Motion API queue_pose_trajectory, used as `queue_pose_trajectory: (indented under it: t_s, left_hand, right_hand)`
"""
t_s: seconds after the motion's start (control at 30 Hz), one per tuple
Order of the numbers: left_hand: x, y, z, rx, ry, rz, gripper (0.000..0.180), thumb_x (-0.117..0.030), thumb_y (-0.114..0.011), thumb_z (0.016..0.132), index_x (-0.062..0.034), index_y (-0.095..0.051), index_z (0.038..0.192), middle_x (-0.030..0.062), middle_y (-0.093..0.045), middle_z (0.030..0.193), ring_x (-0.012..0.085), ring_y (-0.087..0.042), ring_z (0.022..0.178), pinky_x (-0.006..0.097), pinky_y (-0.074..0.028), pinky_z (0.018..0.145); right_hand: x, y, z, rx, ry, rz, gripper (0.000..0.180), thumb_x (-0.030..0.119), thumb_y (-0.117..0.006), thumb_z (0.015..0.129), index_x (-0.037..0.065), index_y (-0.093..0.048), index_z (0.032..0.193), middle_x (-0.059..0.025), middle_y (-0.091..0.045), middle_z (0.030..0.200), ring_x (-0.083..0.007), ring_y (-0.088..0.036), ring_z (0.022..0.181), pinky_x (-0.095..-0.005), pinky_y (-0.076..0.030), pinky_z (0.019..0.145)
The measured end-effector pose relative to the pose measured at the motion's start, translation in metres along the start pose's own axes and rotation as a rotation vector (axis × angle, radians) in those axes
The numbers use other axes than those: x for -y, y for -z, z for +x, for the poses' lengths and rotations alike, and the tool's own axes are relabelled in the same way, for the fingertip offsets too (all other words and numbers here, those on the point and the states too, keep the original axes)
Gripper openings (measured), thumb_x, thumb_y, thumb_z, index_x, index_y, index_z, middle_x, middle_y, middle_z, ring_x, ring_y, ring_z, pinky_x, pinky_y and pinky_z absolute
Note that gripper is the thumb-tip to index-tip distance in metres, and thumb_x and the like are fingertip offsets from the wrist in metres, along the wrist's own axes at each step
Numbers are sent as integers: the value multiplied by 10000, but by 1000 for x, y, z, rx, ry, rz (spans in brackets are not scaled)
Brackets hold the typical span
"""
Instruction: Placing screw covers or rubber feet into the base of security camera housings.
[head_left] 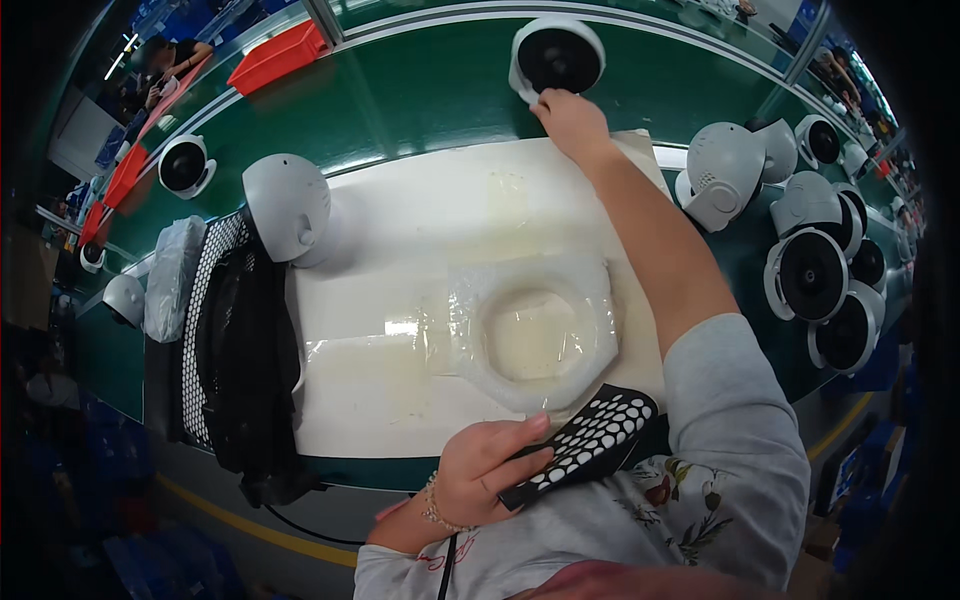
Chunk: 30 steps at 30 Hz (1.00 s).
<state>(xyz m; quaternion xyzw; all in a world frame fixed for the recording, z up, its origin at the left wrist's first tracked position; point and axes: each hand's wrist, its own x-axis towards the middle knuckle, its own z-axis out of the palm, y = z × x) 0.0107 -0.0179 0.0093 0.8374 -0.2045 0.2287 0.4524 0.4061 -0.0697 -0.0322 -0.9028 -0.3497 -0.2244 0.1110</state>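
The right hand (570, 118) was stretched across the white mat (400, 260) to the far edge, fingers closed on the rim of a round white camera unit (556, 58) with a black face. That unit stood on the green belt (420, 95), just beyond the mat, and appeared to be grasped, not yet lifted clear.

The left hand (490, 462) rested at the near edge, holding a black perforated sheet (590, 440) pinched between thumb and fingers, close to the body. A ring-shaped clear plastic cradle (535, 330) lay in the middle of the mat, unoccupied.

A white dome housing (288, 205) stood at the mat's left corner, beside a second perforated sheet and dark cloth (240, 350). More finished-looking units were clustered to the right (810, 270), and another sat further along the belt at left (183, 165).

Judgement: the step in hand was the pick-up of a fresh unit from the belt. The next move would seem to call for a firm hold on the rim, a lift clear of the belt, and a drawing-in toward the cradle without knocking the dome housing or the stacked units at right.
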Motion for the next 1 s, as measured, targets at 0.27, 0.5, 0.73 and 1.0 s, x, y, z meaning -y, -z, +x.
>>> queue_pose_trajectory:
  t_s: [0.27,0.5,0.73,1.0]
  left_hand:
    - [2,-1,2,-46,-8,-26,302,-45,-654,575,-23,-619,874,134,-545,1096,266,-601,786,322,-486,637]
    - [-6,-7,6,-37,26,35,230,29,-671,526,-15,-624,747,126,-590,961,218,-604,723,290,-488,615]
    - [-6,-13,5,-26,41,24,230,0,-705,557,8,-612,768,135,-594,955,223,-597,714,281,-489,616]
    - [-6,-11,3,-40,46,-9,269,-16,-706,569,-11,-617,823,125,-611,945,245,-602,757,303,-481,648]
  right_hand:
    - [17,69,-112,61,-3,656,289,164,-487,845,27,-512,1098,-128,-549,1091,-266,-514,1012,-309,-376,882]
    - [-53,164,-231,11,-474,426,165,84,-490,835,0,-583,942,-128,-593,930,-235,-566,877,-290,-427,770]
    - [-102,126,-215,66,-160,-10,378,250,-524,818,-9,-488,1090,-177,-511,1094,-315,-473,1039,-356,-354,883]
    - [-85,153,-201,-89,-18,175,247,156,-628,718,51,-559,930,-164,-549,897,-315,-501,906,-421,-347,807]
